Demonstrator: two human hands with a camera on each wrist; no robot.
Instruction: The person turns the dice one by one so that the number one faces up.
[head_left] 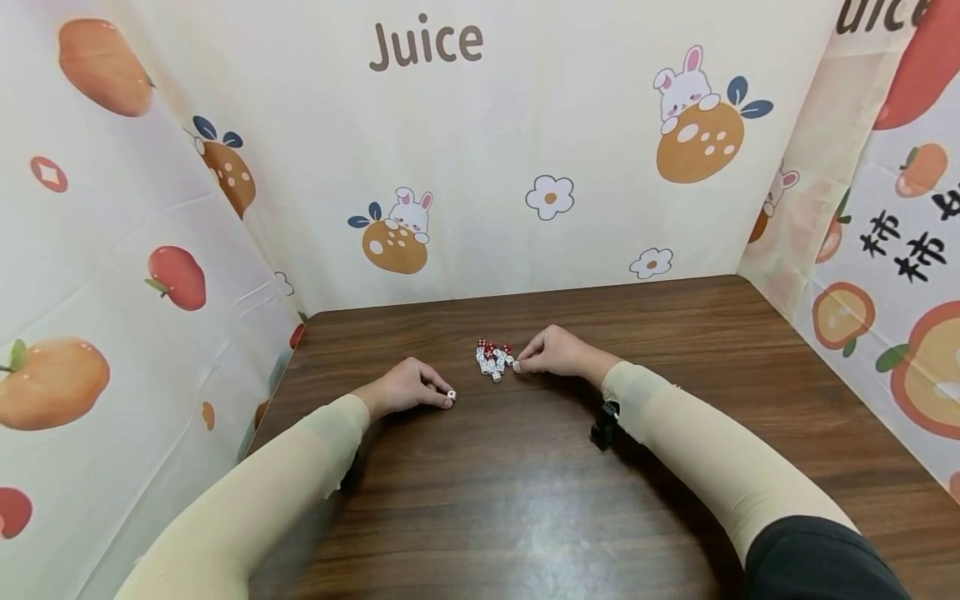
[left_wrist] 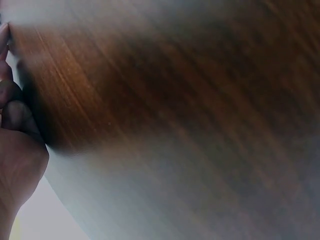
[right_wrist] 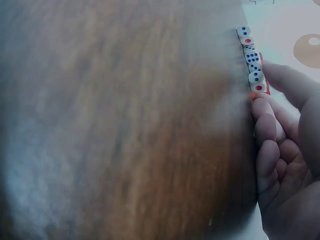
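Head view: left hand (head_left: 408, 388) by the brown table (head_left: 487, 492), thumb and finger pinched on one white die (head_left: 452, 396). Only a tiny gap between the fingertips, just as wide as the die. Held to the left of a little heap of dice (head_left: 491, 365), and apart from it. Dots on that die too small to read well. Right hand (head_left: 553, 352) on the other side of the heap, pinching a second white die (head_left: 516, 366) right at the heap's edge. Partly covered by the fingertips. White dice in the heap, plus red dice (head_left: 491, 348) mostly at the back, all bunched close. Too crowded to count. Black thing (head_left: 604, 427) under the right wrist, partly tucked behind the sleeve (head_left: 675, 408), hard to name.

Left wrist view: only a bit of the left hand at the left edge, fingers cut off, die out of sight. Mostly blurry table. From here alone, pinch impossible to tell.

Right wrist view: right hand at the right edge, partly cut off. Fingertips on either side of a white die with blue dots and a red dot. More white dice just past the fingertips, in a crooked row. Bits of red peeking out behind, mostly hidden.
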